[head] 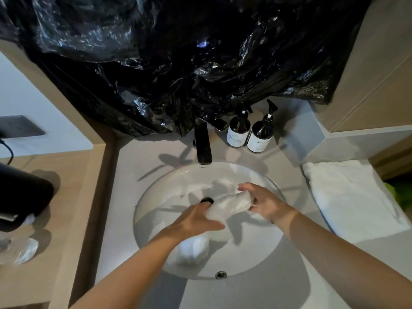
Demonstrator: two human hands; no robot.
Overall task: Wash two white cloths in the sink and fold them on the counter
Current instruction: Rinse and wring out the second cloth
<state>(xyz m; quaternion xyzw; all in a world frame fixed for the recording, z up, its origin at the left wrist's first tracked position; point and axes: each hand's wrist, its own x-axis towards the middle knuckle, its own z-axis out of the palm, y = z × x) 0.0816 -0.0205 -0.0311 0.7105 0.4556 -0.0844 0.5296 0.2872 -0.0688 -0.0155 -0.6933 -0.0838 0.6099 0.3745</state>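
Stretching between both hands over the sink (pixel 156 197), a wet white cloth (pixel 231 205) is rolled into a thick rope. Its long axis runs diagonally, from the near-left end in the left hand (pixel 196 219) up to the far-right end in the right hand (pixel 260 201). The left hand's fingers curl round the lower end, with the thumb lying across the near side; the right hand's fingers and thumb clasp the upper end. Both grips are closed on the cloth, which hangs above the basin and does not rest on it.

Just below the left hand's grip, a second white cloth (pixel 194 248) lies bunched on the basin floor, partly hidden by the left forearm. Beyond the grip, the dark drain (pixel 207 200) sits at the basin's centre, and more white fabric shows further back, too blurred to tell which cloth it belongs to. An overflow hole (pixel 221 274) marks the near wall.

Past the sink stands a black faucet (pixel 202 146), its spout aimed toward the hands. To the right of it are two dark pump bottles (pixel 249 132), upright and touching. A folded white towel (pixel 347 197) lies on the counter (pixel 278 152) well to the right of the right hand. Black plastic sheeting (pixel 178 63) hangs over the wall behind.
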